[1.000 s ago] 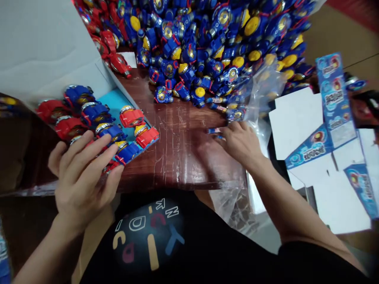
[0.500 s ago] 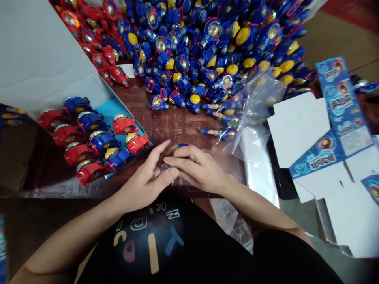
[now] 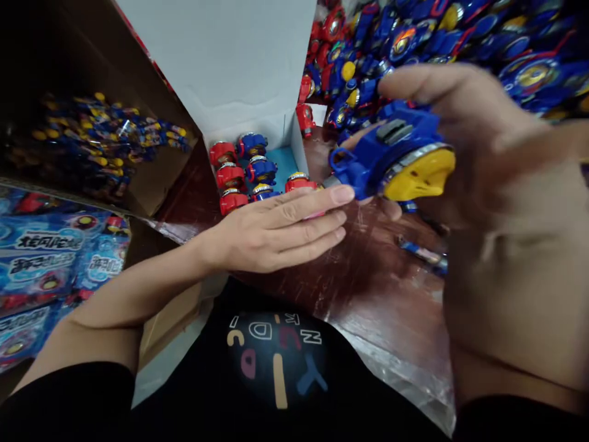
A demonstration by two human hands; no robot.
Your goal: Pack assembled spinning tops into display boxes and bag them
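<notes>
In my right hand [image 3: 483,116] is a blue toy top launcher [image 3: 381,153] with a yellow face and a silver rim, raised close to the camera. The thumb and fingers reach around its far side, and the hand is partly blurred. My left hand [image 3: 276,233] stretches flat with its fingers out, the index fingertip at the toy's lower left end. Whether it touches the toy I cannot tell. Beyond the left hand, red launchers [image 3: 230,176] and blue launchers [image 3: 261,170] sit in rows in an open box [image 3: 300,144], some hidden by that hand.
A heap of blue launchers [image 3: 405,40] covers the back right, with red ones [image 3: 332,24] beside it. A carton [image 3: 172,178] of small blue and yellow pieces stands left. Printed blue packages [image 3: 41,245] lie below it. Small parts [image 3: 421,250] rest on the table [image 3: 340,294].
My view has swung left toward the box. My hands, earlier together over the table edge, have parted; the right now lifts a blue launcher and the left has straightened its fingers.
</notes>
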